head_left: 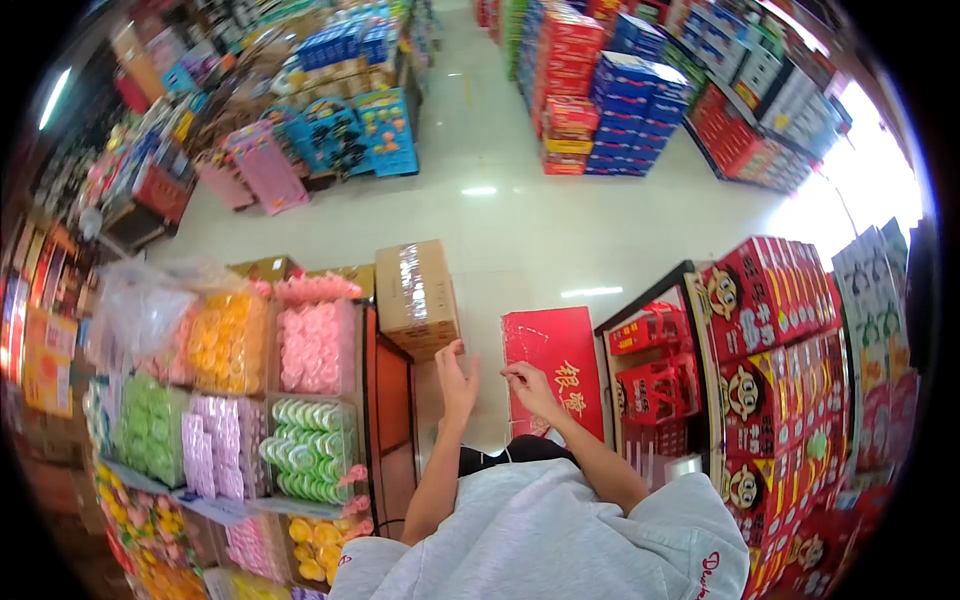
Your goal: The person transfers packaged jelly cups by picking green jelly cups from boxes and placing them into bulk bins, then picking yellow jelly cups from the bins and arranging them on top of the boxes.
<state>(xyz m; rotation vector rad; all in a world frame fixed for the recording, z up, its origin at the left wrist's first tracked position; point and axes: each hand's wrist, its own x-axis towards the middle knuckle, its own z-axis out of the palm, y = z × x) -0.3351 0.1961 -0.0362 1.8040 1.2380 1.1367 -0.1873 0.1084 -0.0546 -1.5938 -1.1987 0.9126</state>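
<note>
My left hand (456, 378) is raised in front of my body with its fingers apart and nothing in it. It is nearest to a brown cardboard box (418, 290) sealed with clear tape. To its right, my right hand (527, 384) is held with thumb and fingertips close together; whether anything small is between them cannot be made out. Below and behind that hand, a red flat carton (566, 345) with gold characters lies on the floor. The two hands are apart from each other.
On the left stand clear bins of wrapped sweets (315, 345) in several colours. A rack of red milk cartons (765, 300) rises on the right. Stacked blue boxes (625, 115) and red boxes stand ahead, beside the shiny aisle floor (480, 220).
</note>
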